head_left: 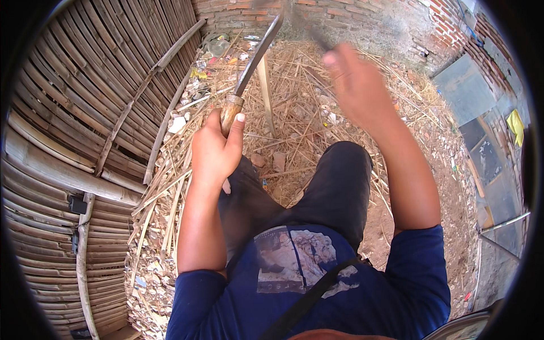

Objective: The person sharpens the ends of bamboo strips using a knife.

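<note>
My left hand (214, 150) is wrapped round the wooden handle of a machete (255, 67), just above my left thigh. Its long blade slants up and away to the right and curves near the tip. Raised at the upper right, my right hand (358, 85) is closed on a long dark tool (317, 38), which motion smears so much that its kind cannot be made out. The tool's far end comes close to the blade tip; whether they touch cannot be told. Behind the blade, a pale split stick (264, 93) stands up from the straw.
A slatted bamboo wall (102, 73) runs along the left, and a brick wall (351, 25) closes the far side. Split bamboo strips and straw (300, 90) litter the ground before my knees. Grey sheets (467, 90) and a yellow cloth (515, 127) are at the right.
</note>
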The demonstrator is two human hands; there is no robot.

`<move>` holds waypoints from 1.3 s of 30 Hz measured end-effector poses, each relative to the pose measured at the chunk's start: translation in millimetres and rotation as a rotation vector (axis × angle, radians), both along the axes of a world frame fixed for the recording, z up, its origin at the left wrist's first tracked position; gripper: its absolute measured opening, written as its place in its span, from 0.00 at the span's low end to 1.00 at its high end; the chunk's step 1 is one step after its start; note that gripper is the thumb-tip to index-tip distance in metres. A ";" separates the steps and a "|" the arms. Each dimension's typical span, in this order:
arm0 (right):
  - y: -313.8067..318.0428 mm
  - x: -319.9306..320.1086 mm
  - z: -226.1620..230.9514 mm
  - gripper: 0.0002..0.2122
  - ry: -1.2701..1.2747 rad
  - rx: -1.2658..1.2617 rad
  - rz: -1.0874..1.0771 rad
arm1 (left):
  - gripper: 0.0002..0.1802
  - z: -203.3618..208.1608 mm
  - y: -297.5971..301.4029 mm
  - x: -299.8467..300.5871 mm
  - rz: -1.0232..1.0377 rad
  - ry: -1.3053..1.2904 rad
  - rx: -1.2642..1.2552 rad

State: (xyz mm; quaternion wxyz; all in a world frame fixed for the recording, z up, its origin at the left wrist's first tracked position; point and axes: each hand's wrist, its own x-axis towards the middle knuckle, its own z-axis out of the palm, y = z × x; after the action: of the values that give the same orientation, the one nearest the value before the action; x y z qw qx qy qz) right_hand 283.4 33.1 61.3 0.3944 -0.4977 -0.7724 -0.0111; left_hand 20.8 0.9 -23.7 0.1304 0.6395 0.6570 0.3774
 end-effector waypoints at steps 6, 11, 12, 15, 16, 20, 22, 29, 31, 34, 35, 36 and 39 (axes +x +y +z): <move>7.7 -9.5 -19.0 0.19 -0.258 -0.283 -0.036 | 0.26 -5.5 3.9 7.4 -0.038 -0.071 0.109; 3.2 1.5 1.5 0.22 -0.005 -0.058 0.019 | 0.25 -5.1 4.9 2.6 -0.002 -0.064 0.142; -1.3 5.3 9.1 0.22 0.054 0.006 0.039 | 0.25 -2.8 5.6 4.9 -0.020 -0.064 0.149; -5.6 6.9 22.7 0.21 0.201 0.141 0.073 | 0.24 0.4 3.7 6.3 -0.036 -0.064 0.120; -2.0 8.7 17.0 0.21 0.132 0.106 0.030 | 0.24 1.1 3.5 7.7 -0.040 -0.069 0.105; 14.7 8.8 -14.9 0.21 -0.118 -0.221 -0.092 | 0.26 -1.3 6.1 8.1 -0.014 -0.089 0.082; 19.6 5.0 -26.2 0.21 -0.276 -0.399 -0.102 | 0.27 -8.4 15.2 -1.8 0.047 -0.085 0.116; 28.0 34.1 -56.6 0.23 -0.392 -0.514 -0.026 | 0.34 -5.8 7.7 -3.6 0.030 -0.027 0.062; 13.2 25.4 -21.7 0.24 -0.228 -0.567 0.019 | 0.34 -5.3 7.0 -6.5 0.016 -0.052 0.022; 8.1 29.5 11.4 0.24 -0.052 -0.176 0.046 | 0.30 -8.2 9.0 -3.6 0.002 -0.096 0.060; 6.2 27.2 21.4 0.23 0.043 -0.040 0.074 | 0.29 -9.5 9.2 -2.2 0.004 -0.110 0.088; 6.2 24.5 26.3 0.23 0.138 0.097 0.102 | 0.28 -9.9 8.7 -1.0 0.007 -0.114 0.083; 13.8 14.4 29.9 0.23 0.219 0.240 0.054 | 0.28 -7.9 4.9 1.1 0.007 -0.122 0.073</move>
State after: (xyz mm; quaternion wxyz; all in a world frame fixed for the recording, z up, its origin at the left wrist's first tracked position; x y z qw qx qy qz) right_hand 297.8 46.9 91.3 0.5329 -0.4243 -0.7311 -0.0386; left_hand 21.9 5.7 -31.6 0.1453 0.6174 0.6357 0.4400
